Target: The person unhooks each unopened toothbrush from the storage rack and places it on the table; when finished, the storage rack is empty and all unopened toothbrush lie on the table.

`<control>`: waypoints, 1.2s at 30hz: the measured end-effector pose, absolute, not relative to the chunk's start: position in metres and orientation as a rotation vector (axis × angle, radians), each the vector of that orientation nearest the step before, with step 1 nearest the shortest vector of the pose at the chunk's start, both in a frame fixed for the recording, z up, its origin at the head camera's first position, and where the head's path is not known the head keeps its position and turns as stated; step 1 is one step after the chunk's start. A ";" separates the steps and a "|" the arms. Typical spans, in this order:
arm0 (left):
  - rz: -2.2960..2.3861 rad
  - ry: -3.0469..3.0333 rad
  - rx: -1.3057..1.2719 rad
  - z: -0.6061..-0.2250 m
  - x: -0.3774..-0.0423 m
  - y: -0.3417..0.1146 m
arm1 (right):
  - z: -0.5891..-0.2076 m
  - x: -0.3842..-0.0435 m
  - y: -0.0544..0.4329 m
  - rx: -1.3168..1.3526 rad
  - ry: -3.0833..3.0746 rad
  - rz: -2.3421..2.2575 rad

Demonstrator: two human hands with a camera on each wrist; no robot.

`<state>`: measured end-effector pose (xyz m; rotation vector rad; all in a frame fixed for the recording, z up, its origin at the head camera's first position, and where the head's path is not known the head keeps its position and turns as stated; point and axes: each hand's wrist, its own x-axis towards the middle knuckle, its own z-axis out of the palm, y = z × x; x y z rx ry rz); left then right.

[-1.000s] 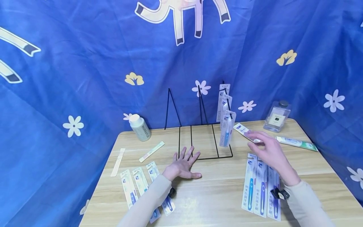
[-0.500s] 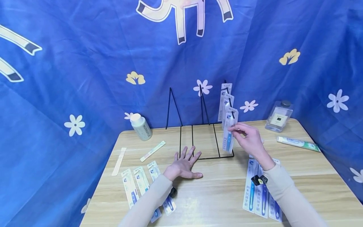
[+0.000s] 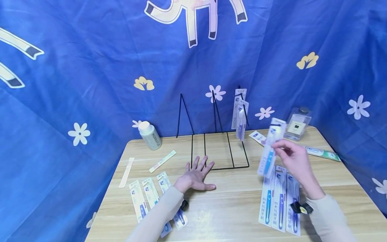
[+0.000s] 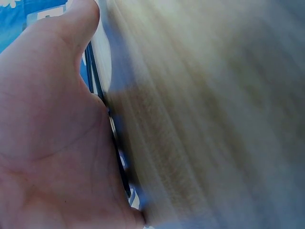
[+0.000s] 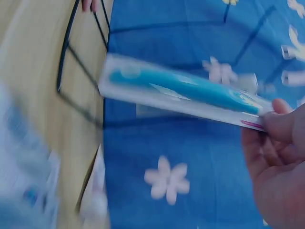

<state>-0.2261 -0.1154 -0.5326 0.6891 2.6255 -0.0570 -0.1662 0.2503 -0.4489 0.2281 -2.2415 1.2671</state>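
My right hand (image 3: pixel 291 158) pinches a packaged toothbrush (image 3: pixel 270 151) with a blue handle, tilted, above the right-hand row of packs. In the right wrist view the pack (image 5: pixel 176 90) extends from between thumb and fingers. Spread fingers of my left hand (image 3: pixel 198 176) rest at the front of the black wire rack (image 3: pixel 223 168). Two toothbrush packs (image 3: pixel 241 122) hang from the rack's right-hand hook. Below my right hand lie several packaged toothbrushes (image 3: pixel 279 205) side by side on the table. The left wrist view shows the left palm (image 4: pixel 57 129) close beside the tabletop.
More toothbrush packs (image 3: pixel 139 201) lie by the left forearm. Two flat strips (image 3: pixel 162 161) are behind them. A white-capped bottle (image 3: pixel 149 135) stands back left. At right are a toothpaste tube (image 3: pixel 323 153), a glass bottle (image 3: pixel 297 124) and a narrow box (image 3: pixel 257 137).
My right hand went to the rack, took the front toothbrush pack off the right-hand hook and carried it right, toward the row of packs. The left hand stayed in place.
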 end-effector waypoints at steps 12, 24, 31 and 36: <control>-0.047 2.627 0.683 -0.533 -0.226 -0.117 | -0.512 -0.097 0.361 -0.207 -2.758 1.282; -0.055 2.625 0.697 -0.535 -0.228 -0.115 | -0.550 -0.087 0.366 -0.423 -2.912 1.483; -0.058 2.623 0.697 -0.535 -0.229 -0.116 | -0.545 -0.090 0.364 -0.378 -3.025 1.205; -0.058 2.618 0.702 -0.535 -0.228 -0.116 | -0.527 -0.097 0.364 -0.241 -3.115 0.826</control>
